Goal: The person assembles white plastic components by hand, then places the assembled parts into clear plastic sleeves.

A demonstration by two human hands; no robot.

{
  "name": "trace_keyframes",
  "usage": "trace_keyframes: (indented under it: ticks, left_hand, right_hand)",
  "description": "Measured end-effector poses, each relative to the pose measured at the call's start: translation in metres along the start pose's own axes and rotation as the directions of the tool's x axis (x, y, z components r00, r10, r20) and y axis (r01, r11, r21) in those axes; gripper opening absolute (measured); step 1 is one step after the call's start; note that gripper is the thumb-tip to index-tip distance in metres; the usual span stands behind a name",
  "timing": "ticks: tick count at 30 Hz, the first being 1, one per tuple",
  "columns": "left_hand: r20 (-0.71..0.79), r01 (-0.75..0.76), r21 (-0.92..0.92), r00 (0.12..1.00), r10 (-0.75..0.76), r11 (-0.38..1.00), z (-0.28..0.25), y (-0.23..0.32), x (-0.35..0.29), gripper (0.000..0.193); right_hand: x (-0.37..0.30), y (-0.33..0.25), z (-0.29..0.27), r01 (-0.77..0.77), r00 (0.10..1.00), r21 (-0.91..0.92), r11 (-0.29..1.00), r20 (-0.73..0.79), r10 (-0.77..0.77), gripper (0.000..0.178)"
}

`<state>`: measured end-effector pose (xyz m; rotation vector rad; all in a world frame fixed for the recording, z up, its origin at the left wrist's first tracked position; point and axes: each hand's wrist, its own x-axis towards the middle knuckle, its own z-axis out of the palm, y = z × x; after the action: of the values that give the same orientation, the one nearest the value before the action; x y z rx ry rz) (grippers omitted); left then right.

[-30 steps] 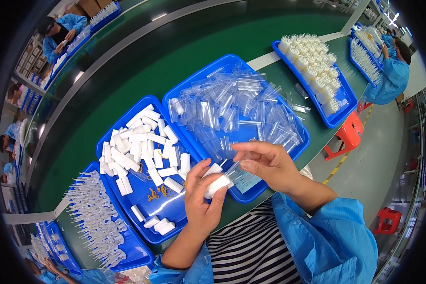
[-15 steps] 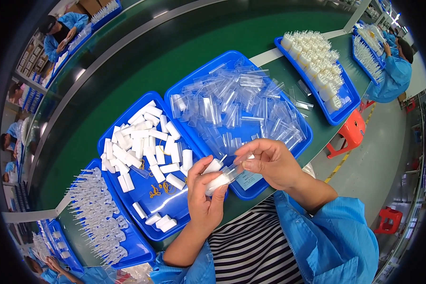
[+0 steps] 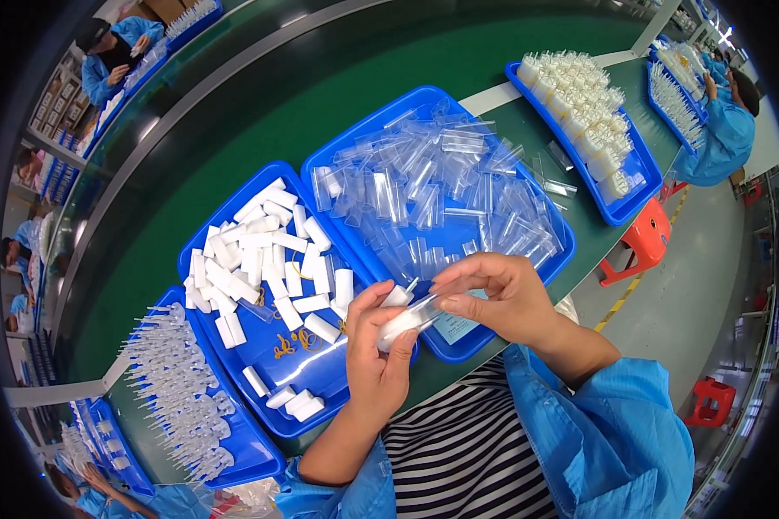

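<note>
My left hand is closed around a white cylinder, tilted up to the right. At its upper end sits a clear plastic sleeve, which the fingertips of my right hand pinch. How far the sleeve goes over the cylinder I cannot tell. Just beyond my left fingers shows another white piece beside a thin pale stem. Beneath my hands meet two blue trays: the left tray has loose white cylinders and yellow rubber bands, the middle tray a heap of clear sleeves.
At far left a blue tray holds stemmed white parts. On the right, another blue tray carries upright white pieces. A green conveyor belt runs behind. Red stools stand on the floor. Co-workers in blue sit farther off.
My right fingers have shifted slightly down toward my left hand, bringing the clear sleeve closer to the white cylinder. Both hands keep their hold.
</note>
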<state>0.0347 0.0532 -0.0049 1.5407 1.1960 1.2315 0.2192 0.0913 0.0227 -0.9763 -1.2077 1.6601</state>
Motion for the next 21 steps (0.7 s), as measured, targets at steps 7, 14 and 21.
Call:
trace_keyframes:
  ticks: [7, 14, 21]
  left_hand:
    - [-0.05, 0.017, -0.22, 0.998, -0.029, 0.975, 0.001, -0.011, 0.001, 0.012]
    - [-0.095, -0.042, -0.003, 0.995, 0.042, 0.999, 0.0, -0.003, 0.002, 0.011]
    - [-0.066, -0.194, 0.219, 0.975, 0.213, 0.956, 0.002, -0.006, 0.001, 0.015]
  right_hand:
    - [-0.002, 0.008, 0.009, 0.099, 0.995, 0.02, 0.995, -0.015, -0.099, 0.024]
    - [-0.004, 0.017, 0.02, 0.223, 0.971, -0.024, 0.975, -0.084, -0.224, 0.021]
    - [0.007, -0.005, 0.006, 0.05, 0.998, -0.101, 0.994, 0.029, -0.047, 0.021]
